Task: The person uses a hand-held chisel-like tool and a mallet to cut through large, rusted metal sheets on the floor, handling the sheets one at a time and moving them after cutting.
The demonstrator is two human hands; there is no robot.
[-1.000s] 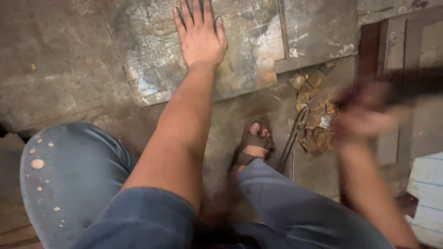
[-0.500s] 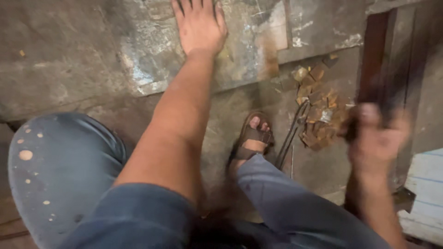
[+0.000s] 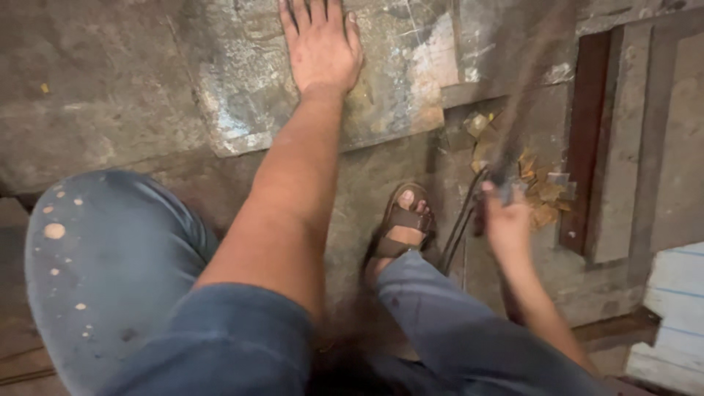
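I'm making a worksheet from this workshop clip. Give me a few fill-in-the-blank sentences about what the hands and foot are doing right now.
1. The left hand lies ____ on the metal sheet, fingers spread.
2. The right hand grips a long, motion-blurred ____.
3. The foot beside the right hand wears a brown ____.
4. The small brass-coloured scraps lie on the person's ____ side.

Missing words: flat; tool; sandal; right
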